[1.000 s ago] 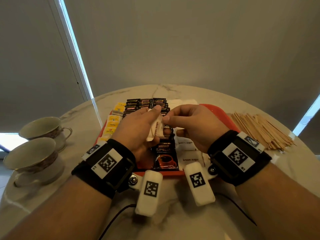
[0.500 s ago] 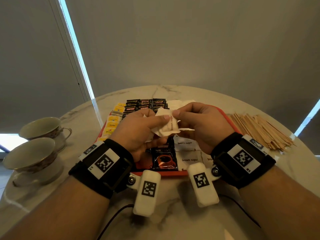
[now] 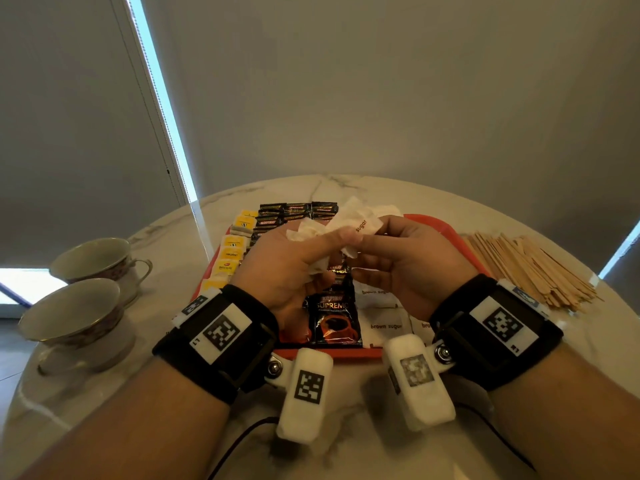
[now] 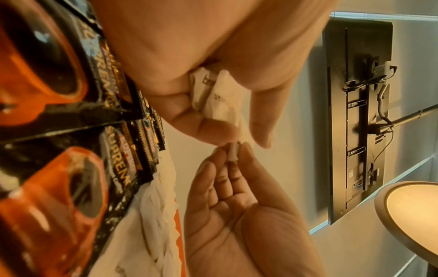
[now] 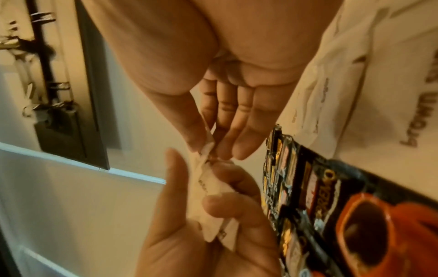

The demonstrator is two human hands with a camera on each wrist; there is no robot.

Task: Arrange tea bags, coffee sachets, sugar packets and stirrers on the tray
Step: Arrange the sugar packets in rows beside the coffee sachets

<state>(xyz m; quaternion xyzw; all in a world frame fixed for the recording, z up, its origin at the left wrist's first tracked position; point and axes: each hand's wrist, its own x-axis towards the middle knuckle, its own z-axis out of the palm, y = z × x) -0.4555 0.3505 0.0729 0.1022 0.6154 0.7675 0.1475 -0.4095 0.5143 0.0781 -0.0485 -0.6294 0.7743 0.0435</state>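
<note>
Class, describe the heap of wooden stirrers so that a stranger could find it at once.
Start at the red tray on the round marble table. Just off its right edge lies the heap of wooden stirrers. Alone among the supplies, it is bare pale wood and lies off the tray.

A round white marble table (image 3: 346, 188) stands by a plain grey wall (image 3: 381, 81). Thin strips of bright daylight (image 3: 162, 109) show between grey blinds (image 3: 69, 116). A round lamp (image 4: 412, 221) glows warm yellow.

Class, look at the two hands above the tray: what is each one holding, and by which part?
The left hand grips a bunch of white brown sugar packets by their middles; the right hand pinches one packet's end.
</note>
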